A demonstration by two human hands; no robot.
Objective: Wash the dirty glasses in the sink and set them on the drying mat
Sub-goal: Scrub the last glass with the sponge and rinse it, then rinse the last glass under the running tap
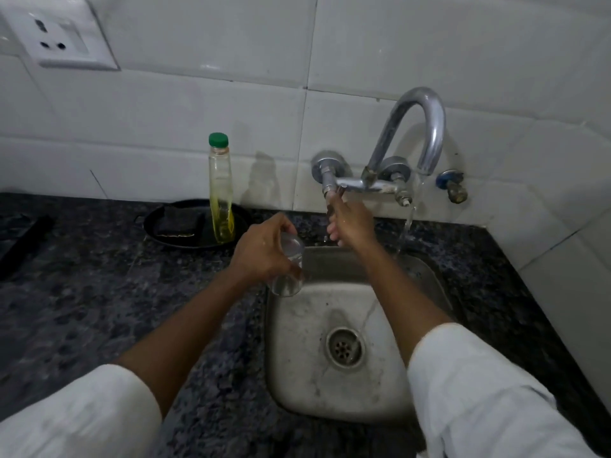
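One glass (288, 266), tilted, is gripped in my left hand (264, 251) over the sink's (426, 276) left rim; my right hand (348, 223) pinches the tap handle (332, 198), water running.

Single head view, on my head, facing forward-down, close over sink (330, 292) and counter (82, 292), wall (198, 104) behind.

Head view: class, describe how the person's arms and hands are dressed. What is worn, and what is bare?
Both arms wear loose white sleeves, the left sleeve and right sleeve pushed up near the elbows, leaving the forearms bare. The left hand and right hand are ungloved; no rings, watch or bracelets are visible.
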